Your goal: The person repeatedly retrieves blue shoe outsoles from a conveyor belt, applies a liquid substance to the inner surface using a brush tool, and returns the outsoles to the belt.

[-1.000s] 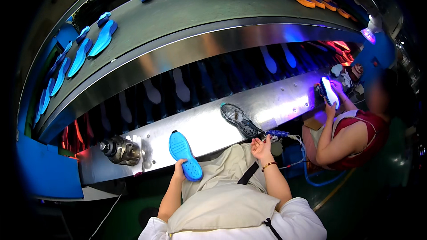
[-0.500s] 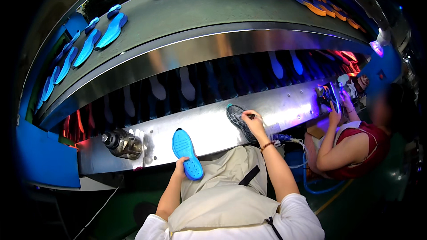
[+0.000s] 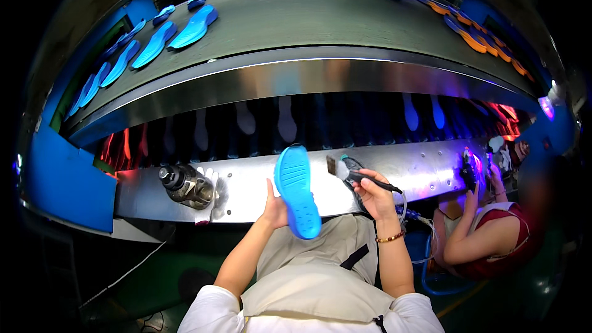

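My left hand is closed on the edge of a bright blue shoe sole, which it holds up over the metal ledge with its grooved face in view. To the right of the sole, my right hand grips a brush with a dark handle and pale bristles with a brown tip. The bristles point left toward the sole and stand apart from it. A thin pale cord or tube runs down from the handle's rear end. Behind the brush lies a dark sole-shaped piece, mostly hidden by the brush and hand.
A metal canister with a black cap stands at left on the ledge, beside a white glove. Beyond, a conveyor belt carries blue soles and orange-blue soles. At right, a person in red works close by.
My right hand has lifted the brush off the dark sole-shaped piece and turned it leftward. My left hand has raised the blue sole toward it. The view has shifted somewhat.
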Available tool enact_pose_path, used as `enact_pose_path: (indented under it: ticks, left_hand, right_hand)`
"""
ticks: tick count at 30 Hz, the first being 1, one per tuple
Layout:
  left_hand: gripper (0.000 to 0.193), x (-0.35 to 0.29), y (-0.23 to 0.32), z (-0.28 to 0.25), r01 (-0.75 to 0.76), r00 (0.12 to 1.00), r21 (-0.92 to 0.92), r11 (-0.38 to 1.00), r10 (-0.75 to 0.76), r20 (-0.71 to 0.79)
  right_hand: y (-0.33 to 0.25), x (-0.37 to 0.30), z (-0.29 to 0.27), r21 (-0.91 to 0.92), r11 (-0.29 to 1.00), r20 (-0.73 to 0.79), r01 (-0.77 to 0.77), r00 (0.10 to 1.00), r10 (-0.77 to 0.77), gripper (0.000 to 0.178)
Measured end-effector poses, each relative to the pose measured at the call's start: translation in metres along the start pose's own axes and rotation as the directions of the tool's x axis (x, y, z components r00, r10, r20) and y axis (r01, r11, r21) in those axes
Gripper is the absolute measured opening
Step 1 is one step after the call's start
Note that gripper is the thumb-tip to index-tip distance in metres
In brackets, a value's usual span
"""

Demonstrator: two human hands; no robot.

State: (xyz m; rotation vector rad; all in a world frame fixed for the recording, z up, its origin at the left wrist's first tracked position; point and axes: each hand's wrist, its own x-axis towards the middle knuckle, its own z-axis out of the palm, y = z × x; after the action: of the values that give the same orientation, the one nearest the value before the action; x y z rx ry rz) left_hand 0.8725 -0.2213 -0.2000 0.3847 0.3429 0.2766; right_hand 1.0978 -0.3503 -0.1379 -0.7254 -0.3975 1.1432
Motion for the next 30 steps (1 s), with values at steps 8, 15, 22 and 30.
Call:
enact_pose_path:
  ticks: [8,15,22,30]
  left_hand:
    - [0.109,0.013,-0.034,0.065,0.015,0.992,-0.18,0.984,0.008,0.127]
    - [0.094,0.015,-0.049,0.05,-0.038,0.971,-0.184,0.982,0.08,0.224]
    - [0.088,0.017,-0.028,0.035,-0.226,0.974,-0.021,0.974,0.226,0.015]
    - [0.097,-0.005,-0.009,0.08,-0.094,0.996,-0.089,0.992,0.093,-0.016]
  right_hand:
    - [0.017,0.008,0.022,-0.287,0.958,-0.1,0.023,0.994,-0.053,0.014]
    - [0.012,0.021,0.052,-0.639,0.762,-0.059,0.106,0.981,-0.186,0.012]
    - [0.014,-0.02,0.085,-0.876,0.329,0.337,0.353,0.936,-0.105,0.021]
    - [-0.032,-0.019,0.075,-0.694,0.705,0.166,0.143,0.985,-0.037,0.015]
